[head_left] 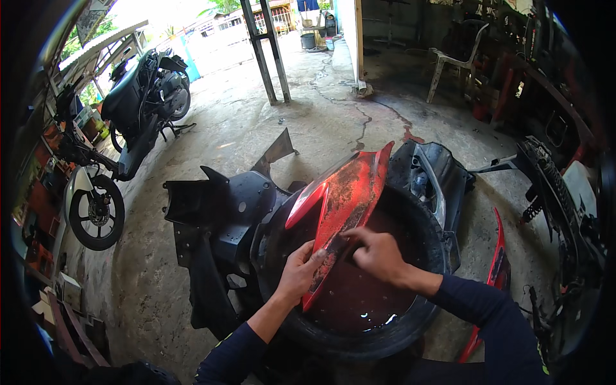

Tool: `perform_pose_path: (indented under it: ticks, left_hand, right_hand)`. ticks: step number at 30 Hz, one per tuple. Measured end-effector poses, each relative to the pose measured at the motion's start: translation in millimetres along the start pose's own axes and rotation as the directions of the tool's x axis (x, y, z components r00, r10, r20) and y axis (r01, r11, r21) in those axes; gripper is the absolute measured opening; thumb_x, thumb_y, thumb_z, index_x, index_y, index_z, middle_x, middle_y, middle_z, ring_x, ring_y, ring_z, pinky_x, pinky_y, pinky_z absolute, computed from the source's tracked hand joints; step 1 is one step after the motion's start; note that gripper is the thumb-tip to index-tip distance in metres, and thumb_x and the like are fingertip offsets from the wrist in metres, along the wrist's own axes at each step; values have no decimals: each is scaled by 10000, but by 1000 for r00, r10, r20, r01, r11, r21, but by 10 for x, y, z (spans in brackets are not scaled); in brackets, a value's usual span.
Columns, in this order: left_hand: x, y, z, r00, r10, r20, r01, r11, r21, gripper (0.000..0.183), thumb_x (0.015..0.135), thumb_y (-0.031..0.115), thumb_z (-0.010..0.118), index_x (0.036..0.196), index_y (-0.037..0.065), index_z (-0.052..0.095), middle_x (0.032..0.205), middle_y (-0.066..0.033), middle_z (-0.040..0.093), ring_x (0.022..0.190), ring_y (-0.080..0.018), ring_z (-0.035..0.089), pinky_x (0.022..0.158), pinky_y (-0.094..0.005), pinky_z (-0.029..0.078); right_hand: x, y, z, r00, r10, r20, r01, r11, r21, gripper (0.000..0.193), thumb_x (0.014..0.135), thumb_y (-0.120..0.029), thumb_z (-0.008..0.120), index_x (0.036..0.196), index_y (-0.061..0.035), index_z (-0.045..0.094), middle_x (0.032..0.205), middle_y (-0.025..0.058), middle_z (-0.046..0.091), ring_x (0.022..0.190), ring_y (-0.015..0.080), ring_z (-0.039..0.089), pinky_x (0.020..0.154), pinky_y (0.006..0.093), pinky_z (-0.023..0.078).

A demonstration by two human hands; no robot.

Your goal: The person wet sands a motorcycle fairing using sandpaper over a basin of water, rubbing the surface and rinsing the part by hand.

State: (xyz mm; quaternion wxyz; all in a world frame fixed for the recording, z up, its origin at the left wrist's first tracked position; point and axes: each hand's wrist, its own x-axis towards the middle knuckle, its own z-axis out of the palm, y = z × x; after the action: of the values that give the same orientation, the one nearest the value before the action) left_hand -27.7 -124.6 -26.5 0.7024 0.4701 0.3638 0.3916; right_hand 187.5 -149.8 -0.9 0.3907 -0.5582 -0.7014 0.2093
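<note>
A red motorcycle fairing panel (pixel 351 192) stands tilted over a round black tub (pixel 366 343) of reddish-brown water (pixel 375 301). Dark grime or worn patches cover much of its face. My left hand (pixel 298 273) grips the panel's lower left edge, thumb on the near face. My right hand (pixel 378 258) is closed, its fingertips bent against a dark patch at the panel's lower right edge. Whatever those fingers may hold is hidden. The panel's upper point rises past the tub's far rim.
Black plastic motorcycle parts (pixel 237 205) lie left of the tub, more dark panels (pixel 443 179) beyond its right rim. A narrow red trim piece (pixel 496 256) lies at the right. A partly stripped motorcycle (pixel 138 106), a metal post (pixel 266 54) and a plastic chair (pixel 459 61) stand farther off.
</note>
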Motion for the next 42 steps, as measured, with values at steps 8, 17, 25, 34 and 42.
perform_pose_path:
  ticks: [8,17,25,34,42]
  left_hand:
    - [-38,-267,295,991,47,-124,-21,979,202,224,1054,154,574,1172,-21,649,972,5,683,814,-36,596,742,-222,490]
    - [142,-101,427,993,-109,-41,114,831,544,300,1012,297,664,963,4,704,823,37,645,737,-43,563,677,-231,442]
    - [342,-418,686,972,-110,-208,110,994,-11,464,985,426,685,1065,-29,733,984,-41,725,870,-87,614,781,-285,494]
    - [228,-309,646,981,-122,-154,140,984,110,510,1005,467,635,1112,-30,683,1035,-64,708,951,-127,621,871,-300,491]
    - [187,525,270,973,-220,67,118,728,675,381,973,309,697,1180,-7,649,933,-96,727,857,-177,708,782,-333,562]
  right_hand:
    - [240,720,32,651,708,275,-649,330,685,380,941,-348,700,1114,-10,686,1024,109,744,857,200,715,786,366,573]
    - [477,786,-279,902,262,342,-398,204,894,265,976,-161,691,1179,6,652,1085,121,740,898,187,734,818,321,613]
    - [445,842,-264,923,183,340,-386,418,823,232,950,-199,734,1108,-39,676,951,25,716,801,87,661,727,246,537]
    - [447,680,-319,915,142,377,-391,536,748,205,923,-257,773,952,-92,656,748,-60,607,607,21,534,539,208,430]
    - [571,848,-485,873,53,486,-462,410,786,409,894,-156,776,1251,-5,645,1161,71,714,1057,144,669,969,318,512]
